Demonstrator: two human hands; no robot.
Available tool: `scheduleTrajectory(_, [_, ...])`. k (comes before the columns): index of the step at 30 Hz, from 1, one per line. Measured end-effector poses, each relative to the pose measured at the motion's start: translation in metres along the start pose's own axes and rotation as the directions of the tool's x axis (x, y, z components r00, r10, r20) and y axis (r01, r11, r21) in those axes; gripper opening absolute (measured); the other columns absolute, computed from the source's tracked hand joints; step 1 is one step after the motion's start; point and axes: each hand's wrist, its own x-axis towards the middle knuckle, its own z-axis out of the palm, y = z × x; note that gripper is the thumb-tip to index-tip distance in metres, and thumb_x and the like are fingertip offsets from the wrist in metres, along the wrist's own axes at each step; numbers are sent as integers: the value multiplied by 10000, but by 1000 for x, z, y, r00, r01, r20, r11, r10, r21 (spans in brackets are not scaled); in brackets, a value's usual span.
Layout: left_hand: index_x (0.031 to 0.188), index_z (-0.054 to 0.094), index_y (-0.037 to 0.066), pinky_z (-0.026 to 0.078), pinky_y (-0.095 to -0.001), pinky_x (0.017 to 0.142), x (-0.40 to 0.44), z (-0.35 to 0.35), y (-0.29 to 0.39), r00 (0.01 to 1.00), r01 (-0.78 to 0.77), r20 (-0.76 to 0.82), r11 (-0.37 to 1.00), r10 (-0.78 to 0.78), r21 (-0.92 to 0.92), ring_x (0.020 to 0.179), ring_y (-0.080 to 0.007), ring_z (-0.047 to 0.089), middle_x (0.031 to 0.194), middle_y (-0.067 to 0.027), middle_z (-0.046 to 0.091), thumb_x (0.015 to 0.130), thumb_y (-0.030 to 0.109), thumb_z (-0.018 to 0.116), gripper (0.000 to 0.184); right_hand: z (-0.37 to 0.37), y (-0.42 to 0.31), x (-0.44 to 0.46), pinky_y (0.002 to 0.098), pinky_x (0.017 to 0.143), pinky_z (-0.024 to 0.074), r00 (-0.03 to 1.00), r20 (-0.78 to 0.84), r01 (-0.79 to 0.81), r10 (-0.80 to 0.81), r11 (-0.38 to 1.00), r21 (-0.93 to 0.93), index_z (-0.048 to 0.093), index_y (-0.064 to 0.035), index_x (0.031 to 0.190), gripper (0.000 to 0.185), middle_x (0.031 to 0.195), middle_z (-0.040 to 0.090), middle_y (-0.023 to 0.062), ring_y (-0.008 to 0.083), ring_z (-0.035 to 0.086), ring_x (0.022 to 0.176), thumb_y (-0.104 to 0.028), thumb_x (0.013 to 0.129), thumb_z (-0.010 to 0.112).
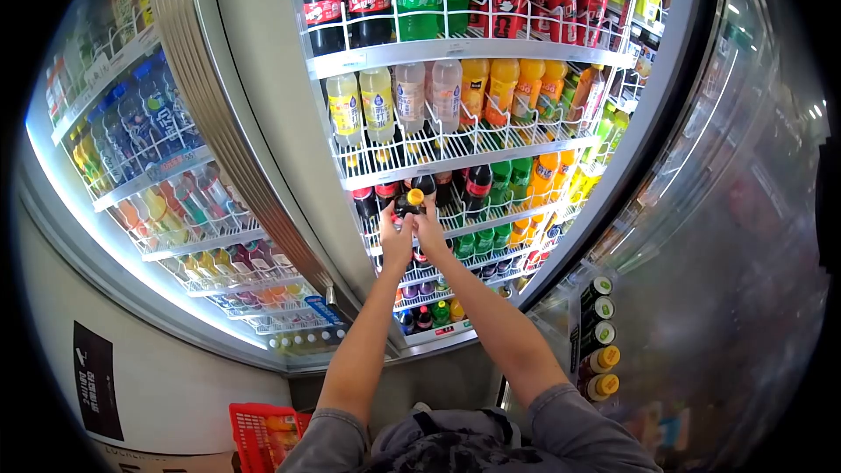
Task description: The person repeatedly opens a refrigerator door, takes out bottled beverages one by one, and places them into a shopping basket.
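Note:
Both my hands reach into an open drinks fridge and hold one dark bottle [408,206] with a yellow cap, tilted toward me. My left hand [393,232] grips its left side, and my right hand [428,226] closes on its right side. The hands meet at the near side of the bottle. Around them, on the third shelf from the top, stand dark bottles with red labels [477,186] and green bottles [511,180]. Just above is the white wire shelf [455,158] that carries pale and orange bottles.
The opened glass door [683,236] stands at the right. Cans and yellow-capped bottles [604,359] are seen beside it. A closed fridge door with a metal handle strip [236,140] is at the left. A red basket [248,420] sits low at the left.

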Motion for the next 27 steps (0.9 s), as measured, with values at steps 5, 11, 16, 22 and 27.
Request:
scheduleTrajectory(5, [1359, 431, 10, 483, -380, 887, -24, -4, 21, 1000, -22, 3, 1000, 22, 21, 1141, -272, 520, 1258, -173, 495, 861, 219, 706, 606, -6, -5, -25, 270, 818, 487, 1000, 21, 11, -15, 982, 191, 397, -81, 1390, 482, 1169, 597, 125, 145, 587, 961, -66, 909, 422])
scheduleTrajectory(11, [1386, 431, 22, 426, -394, 953, -44, -11, 58, 996, -83, 21, 987, 81, 139, 1141, -284, 494, 1259, -160, 475, 856, 315, 714, 668, -7, -42, -72, 324, 1002, 445, 1000, 14, 8, -14, 932, 362, 350, -101, 1421, 487, 1274, 542, 132, 193, 571, 1115, -115, 939, 412])
scheduleTrajectory(16, [1314, 543, 36, 392, -396, 974, -44, -19, 69, 997, -10, 83, 981, -7, 196, 1095, -298, 503, 1146, -152, 497, 834, 414, 723, 637, -28, -64, -91, 309, 899, 497, 999, -16, 34, -38, 985, -172, 461, -61, 1401, 440, 1136, 644, 148, 192, 640, 1015, -148, 970, 476])
scheduleTrajectory(22, [1200, 600, -21, 485, -274, 811, -67, -28, 76, 928, 357, 225, 886, -299, -295, 933, -146, 605, 1055, -84, 609, 902, 358, 687, 490, -50, -91, -133, 398, 936, 460, 927, 214, 369, -307, 656, -658, 383, -100, 1474, 649, 1198, 536, 215, 376, 565, 1089, -142, 870, 617])
scheduleTrajectory(27, [1133, 647, 40, 510, -283, 771, -79, -30, 87, 785, 604, 481, 657, -391, -452, 901, -122, 632, 1015, -52, 678, 929, 377, 650, 393, -69, -72, -165, 339, 974, 451, 941, 248, 317, -232, 860, -400, 253, -64, 1522, 797, 1324, 524, 178, 258, 598, 1112, -142, 864, 694])
